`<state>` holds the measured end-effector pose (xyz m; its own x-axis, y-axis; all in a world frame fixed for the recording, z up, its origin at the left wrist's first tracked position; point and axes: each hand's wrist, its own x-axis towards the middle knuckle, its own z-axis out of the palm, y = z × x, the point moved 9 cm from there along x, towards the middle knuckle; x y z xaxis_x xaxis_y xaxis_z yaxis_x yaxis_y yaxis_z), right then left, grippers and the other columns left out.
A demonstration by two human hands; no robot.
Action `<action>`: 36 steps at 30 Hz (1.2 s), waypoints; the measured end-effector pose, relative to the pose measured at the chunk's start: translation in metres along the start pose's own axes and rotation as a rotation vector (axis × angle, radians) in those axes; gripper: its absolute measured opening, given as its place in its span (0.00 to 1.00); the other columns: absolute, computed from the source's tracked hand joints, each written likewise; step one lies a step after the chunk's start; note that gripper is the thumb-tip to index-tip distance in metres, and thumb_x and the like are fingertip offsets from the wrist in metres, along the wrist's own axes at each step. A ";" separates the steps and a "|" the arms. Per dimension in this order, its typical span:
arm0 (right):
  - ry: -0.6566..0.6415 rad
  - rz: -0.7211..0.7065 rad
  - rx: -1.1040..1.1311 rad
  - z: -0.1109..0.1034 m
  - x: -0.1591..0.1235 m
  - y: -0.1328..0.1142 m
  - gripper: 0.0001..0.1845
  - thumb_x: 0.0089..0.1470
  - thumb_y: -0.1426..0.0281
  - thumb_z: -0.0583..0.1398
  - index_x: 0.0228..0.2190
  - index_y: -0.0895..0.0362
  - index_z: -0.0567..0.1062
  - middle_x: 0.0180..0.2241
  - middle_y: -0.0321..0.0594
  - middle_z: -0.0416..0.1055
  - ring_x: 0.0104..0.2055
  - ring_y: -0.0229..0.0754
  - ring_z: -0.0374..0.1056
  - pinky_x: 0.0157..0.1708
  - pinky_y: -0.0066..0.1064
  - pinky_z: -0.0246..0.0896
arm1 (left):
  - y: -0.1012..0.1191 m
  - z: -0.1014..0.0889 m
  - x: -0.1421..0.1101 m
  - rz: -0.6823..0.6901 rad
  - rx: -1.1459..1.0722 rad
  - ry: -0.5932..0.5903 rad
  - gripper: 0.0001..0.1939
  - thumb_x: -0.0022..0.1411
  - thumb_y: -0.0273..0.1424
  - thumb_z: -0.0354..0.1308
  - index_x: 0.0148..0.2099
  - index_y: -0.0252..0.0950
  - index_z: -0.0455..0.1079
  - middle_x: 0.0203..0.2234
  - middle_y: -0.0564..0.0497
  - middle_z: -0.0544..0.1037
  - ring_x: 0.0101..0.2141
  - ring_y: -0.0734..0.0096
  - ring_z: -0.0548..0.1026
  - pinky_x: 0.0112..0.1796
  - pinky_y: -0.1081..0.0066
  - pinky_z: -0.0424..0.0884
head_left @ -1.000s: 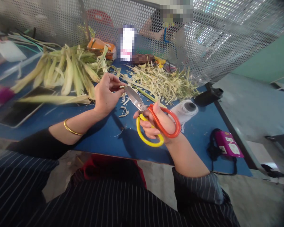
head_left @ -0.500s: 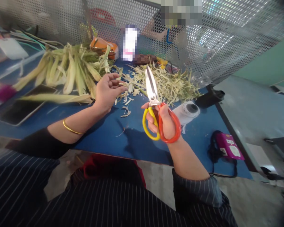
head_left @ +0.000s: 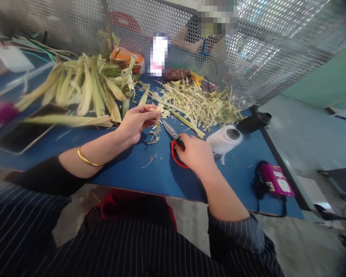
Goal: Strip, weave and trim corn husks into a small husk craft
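Observation:
My left hand (head_left: 137, 122) pinches a few pale strips of corn husk (head_left: 158, 111) between thumb and fingertips, above the blue table. To its right, my right hand (head_left: 197, 154) is wrapped round the handles of a pair of scissors (head_left: 170, 130). One red handle loop shows; the other is hidden by the hand. The blades look closed, and their tip points up-left, close to the strips. Behind the hands lies a heap of shredded husk (head_left: 207, 104). Whole corn husks (head_left: 86, 84) lie in a pile on the left, and small scraps are scattered by my left hand.
A cone of white thread (head_left: 224, 139) and a black cylinder (head_left: 255, 122) stand right of my right hand. A magenta box with a black strap (head_left: 279, 180) lies at the table's right. A dark flat panel (head_left: 31, 130) is at left; perforated metal mesh (head_left: 173, 27) rises behind.
My right hand has turned over and lowered the scissors, bringing the tip toward my left hand. My left hand has moved slightly right and down, now with strips in its fingers.

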<state>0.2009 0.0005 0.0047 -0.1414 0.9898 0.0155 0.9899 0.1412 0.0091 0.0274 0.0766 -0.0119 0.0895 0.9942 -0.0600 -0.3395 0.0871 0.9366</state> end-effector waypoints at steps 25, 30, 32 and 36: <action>0.282 -0.037 1.186 -0.035 0.029 -0.002 0.09 0.53 0.64 0.62 0.26 0.56 0.73 0.22 0.32 0.65 0.25 0.34 0.58 0.28 0.29 0.54 | 0.000 0.030 -0.021 0.100 0.039 -0.174 0.16 0.46 0.26 0.70 0.40 0.34 0.74 0.33 0.48 0.81 0.37 0.68 0.80 0.44 0.66 0.75; 0.465 0.020 1.335 -0.045 0.029 0.029 0.08 0.53 0.65 0.62 0.26 0.55 0.72 0.22 0.32 0.66 0.28 0.35 0.61 0.33 0.30 0.59 | 0.001 0.026 -0.017 0.069 -0.106 -0.157 0.08 0.56 0.31 0.64 0.40 0.35 0.75 0.36 0.47 0.82 0.41 0.66 0.80 0.49 0.63 0.73; 0.471 0.059 1.383 -0.036 0.031 0.039 0.08 0.52 0.65 0.63 0.26 0.55 0.72 0.23 0.32 0.66 0.27 0.34 0.62 0.33 0.29 0.60 | -0.001 0.025 -0.016 0.053 -0.124 -0.155 0.08 0.56 0.30 0.64 0.40 0.35 0.75 0.34 0.47 0.83 0.40 0.67 0.80 0.49 0.64 0.73; 0.385 0.104 1.409 -0.016 0.035 0.044 0.09 0.50 0.64 0.65 0.25 0.55 0.72 0.23 0.31 0.67 0.27 0.34 0.63 0.32 0.29 0.61 | -0.003 0.022 -0.016 0.059 -0.083 -0.137 0.11 0.54 0.30 0.67 0.41 0.34 0.76 0.33 0.48 0.82 0.38 0.70 0.80 0.47 0.68 0.72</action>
<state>0.2394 0.0409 0.0215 0.1603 0.9627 0.2178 0.1511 0.1941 -0.9693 0.0480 0.0588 -0.0059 0.1924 0.9802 0.0469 -0.4232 0.0398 0.9052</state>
